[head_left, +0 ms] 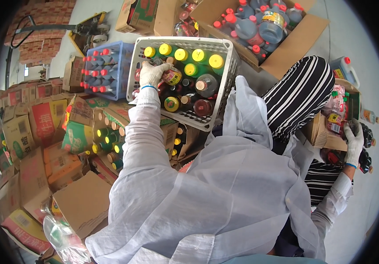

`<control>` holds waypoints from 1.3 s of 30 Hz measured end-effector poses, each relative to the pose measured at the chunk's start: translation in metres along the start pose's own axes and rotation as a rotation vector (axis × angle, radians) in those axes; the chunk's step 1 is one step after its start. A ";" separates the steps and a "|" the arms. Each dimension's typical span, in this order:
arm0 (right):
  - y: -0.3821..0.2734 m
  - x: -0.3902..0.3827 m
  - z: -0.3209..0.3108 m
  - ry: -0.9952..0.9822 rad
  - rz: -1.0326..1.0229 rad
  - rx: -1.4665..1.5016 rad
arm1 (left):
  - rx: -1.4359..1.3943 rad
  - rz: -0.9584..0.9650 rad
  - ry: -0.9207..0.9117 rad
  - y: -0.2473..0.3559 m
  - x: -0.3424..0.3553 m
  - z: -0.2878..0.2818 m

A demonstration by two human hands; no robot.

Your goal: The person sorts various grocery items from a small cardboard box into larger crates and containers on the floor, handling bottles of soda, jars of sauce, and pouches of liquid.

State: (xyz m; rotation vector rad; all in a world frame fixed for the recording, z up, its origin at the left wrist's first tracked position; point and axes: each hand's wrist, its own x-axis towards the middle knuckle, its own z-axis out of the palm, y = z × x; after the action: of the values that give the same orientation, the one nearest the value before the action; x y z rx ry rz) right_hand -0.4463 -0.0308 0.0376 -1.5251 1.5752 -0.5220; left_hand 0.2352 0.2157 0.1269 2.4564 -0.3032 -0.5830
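My left hand [153, 75], in a white knitted glove, is closed round a bottle with a colourful label [172, 76] over the white plastic crate [185, 42]. Green bottles with yellow caps [198, 56] and several dark bottles [207, 85] stand in this crate. Off to the right, my gloved right hand [354, 140] reaches down at the edge of an open cardboard box [322, 132]. Its fingers curl against the end of a bottle with a reddish label [335, 123] inside; the grip is partly hidden. Dark bottles [366, 160] are on the floor beside this hand.
A blue crate of red-capped bottles [103, 70] adjoins the white one. Beyond is a large carton of blue-grey bottles [259, 28]. Stacked cartons [31, 171] and an open box of green bottles [110, 138] crowd the left. A pallet jack [88, 30] stands at far left.
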 end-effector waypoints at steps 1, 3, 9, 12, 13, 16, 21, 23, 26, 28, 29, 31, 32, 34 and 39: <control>0.000 -0.001 0.000 0.003 0.003 0.000 | 0.048 -0.006 0.022 0.009 -0.008 0.001; 0.001 -0.003 -0.001 0.034 -0.035 -0.034 | 0.098 -0.008 0.038 0.012 -0.017 0.005; -0.003 -0.006 0.001 0.057 -0.015 -0.008 | -0.067 0.190 0.203 -0.006 0.009 0.010; 0.008 -0.004 0.000 0.056 -0.037 0.034 | -0.022 0.224 0.294 0.013 0.012 0.018; 0.009 -0.004 -0.001 0.059 -0.034 0.034 | -0.021 0.227 0.291 0.016 0.013 0.021; 0.008 -0.003 0.000 0.053 -0.047 0.026 | -0.342 0.231 0.218 0.017 0.014 0.029; 0.015 -0.002 -0.004 0.045 -0.056 0.039 | -0.865 0.036 0.111 -0.001 0.017 0.048; 0.017 -0.002 -0.006 0.035 -0.032 0.042 | -0.953 -0.071 0.064 -0.008 0.011 0.053; 0.013 -0.002 -0.006 0.012 -0.025 0.034 | -0.805 -0.204 0.009 -0.025 0.009 0.058; 0.000 -0.003 0.000 -0.006 -0.043 0.025 | -0.672 -0.164 0.011 -0.030 -0.005 0.059; -0.008 -0.005 0.001 -0.011 -0.002 0.018 | -0.502 -0.171 -0.017 -0.030 -0.009 0.051; 0.000 -0.005 0.000 0.018 -0.077 0.030 | -0.229 -0.153 0.057 -0.022 -0.017 0.040; 0.013 -0.002 -0.008 -0.012 -0.043 0.020 | -0.112 0.019 0.076 -0.019 -0.022 0.034; 0.009 -0.001 -0.005 -0.018 -0.013 0.007 | -0.007 -0.026 0.357 -0.050 0.004 0.022; 0.003 -0.004 -0.006 0.006 -0.057 -0.046 | 0.447 -0.186 0.638 -0.069 0.008 0.010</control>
State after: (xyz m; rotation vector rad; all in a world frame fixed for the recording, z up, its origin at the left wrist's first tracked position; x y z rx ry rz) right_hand -0.4529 -0.0284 0.0394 -1.6086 1.5614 -0.5253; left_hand 0.2429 0.2633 0.0765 2.9572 0.0682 0.2473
